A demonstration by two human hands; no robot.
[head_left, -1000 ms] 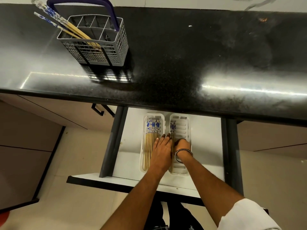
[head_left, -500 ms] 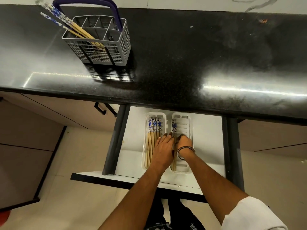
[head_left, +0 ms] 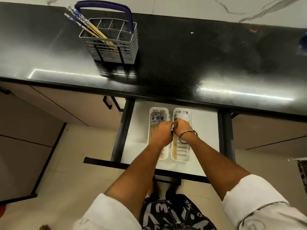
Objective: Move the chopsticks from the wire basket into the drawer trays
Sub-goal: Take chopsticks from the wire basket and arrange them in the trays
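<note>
A grey wire basket (head_left: 109,47) with a blue handle stands on the black counter, with a few blue-patterned chopsticks (head_left: 86,25) leaning out of its left corner. Below, the open drawer (head_left: 204,130) holds two white trays. The left tray (head_left: 150,113) is filled with several chopsticks (head_left: 157,118). The right tray (head_left: 185,151) has a pair of chopsticks (head_left: 175,150) along its left side. My left hand (head_left: 162,134) and my right hand (head_left: 182,126) meet over the divide between the trays. The curled fingers of both hands are on the pair's upper part.
The black counter (head_left: 199,63) overhangs the back of the drawer. Cabinet doors with black handles (head_left: 107,102) are at the left. The drawer's dark front edge (head_left: 103,161) juts toward my legs. A metal bangle (head_left: 186,135) circles my right wrist.
Both hands slid up the trays toward the patterned ends and curled from flat into a pinching pose. The view shifted, so the basket sits further right in frame.
</note>
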